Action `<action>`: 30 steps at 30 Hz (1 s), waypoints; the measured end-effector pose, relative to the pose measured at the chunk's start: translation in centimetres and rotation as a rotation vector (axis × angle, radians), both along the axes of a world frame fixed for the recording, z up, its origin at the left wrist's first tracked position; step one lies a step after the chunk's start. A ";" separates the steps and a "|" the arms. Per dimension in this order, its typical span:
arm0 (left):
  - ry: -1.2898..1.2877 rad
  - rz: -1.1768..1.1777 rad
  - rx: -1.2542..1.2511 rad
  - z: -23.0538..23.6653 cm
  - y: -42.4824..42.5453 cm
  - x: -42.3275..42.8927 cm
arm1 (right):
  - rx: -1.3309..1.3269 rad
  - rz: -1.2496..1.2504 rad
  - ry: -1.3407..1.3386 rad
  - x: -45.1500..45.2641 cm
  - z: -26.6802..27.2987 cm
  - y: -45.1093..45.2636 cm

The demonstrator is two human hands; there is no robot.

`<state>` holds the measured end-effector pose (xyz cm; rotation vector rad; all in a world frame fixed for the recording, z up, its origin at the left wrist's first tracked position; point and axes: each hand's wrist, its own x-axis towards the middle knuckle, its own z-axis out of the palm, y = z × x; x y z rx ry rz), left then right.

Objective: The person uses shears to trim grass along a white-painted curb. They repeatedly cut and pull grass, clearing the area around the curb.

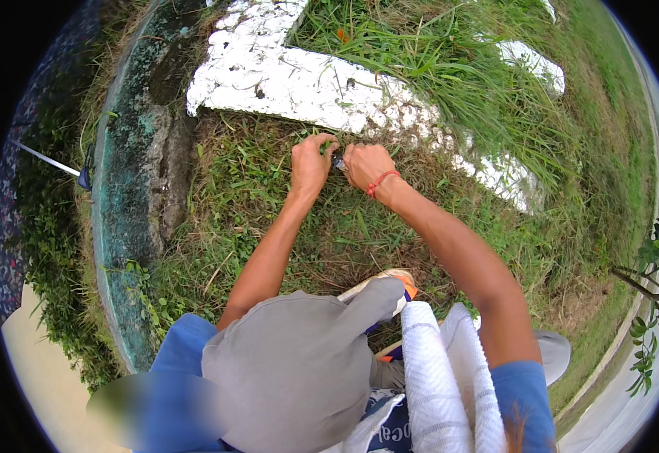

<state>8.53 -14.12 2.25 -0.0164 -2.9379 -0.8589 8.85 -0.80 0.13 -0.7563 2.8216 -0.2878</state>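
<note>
My left hand (pixel 309 164) pinches a few green blades of grass (pixel 325 148) between thumb and fingers, just below the lower edge of a white-painted, rough concrete slab (pixel 284 73). Beside it, my right hand (pixel 368 161), with a red cord bracelet (pixel 382 182) on the wrist, is closed around a small tool (pixel 338 162). Only a short, shiny, dark metal part of this tool shows in the gap between the hands; the rest is hidden in my fist. Both hands are close to the ground, over short grass and dry brown clippings (pixel 329 226).
A mossy, green-stained concrete curb (pixel 128 187) curves along the left, with a hedge (pixel 52 249) beyond. Taller grass (pixel 454 96) grows above the slab. My shoe (pixel 386 280) stands below my hands. A white towel (pixel 434 368) hangs at my front. A leafy branch (pixel 654 294) shows at far right.
</note>
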 end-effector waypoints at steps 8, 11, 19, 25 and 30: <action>-0.100 0.124 0.026 0.6 -2.0 0.5 | -0.063 -0.072 0.195 2.3 1.5 6.4; 0.046 0.058 0.051 0.0 -1.1 0.6 | -0.050 -0.124 0.302 1.7 1.5 6.9; 0.153 -0.038 0.012 -0.3 0.5 0.9 | 0.130 -0.125 0.438 0.3 0.7 2.6; 0.119 -0.031 -0.031 -1.4 0.0 0.0 | 0.134 -0.001 0.189 -1.4 0.8 0.9; 0.119 0.116 0.046 -1.5 -1.4 0.0 | -0.003 0.082 -0.050 -0.1 1.8 1.5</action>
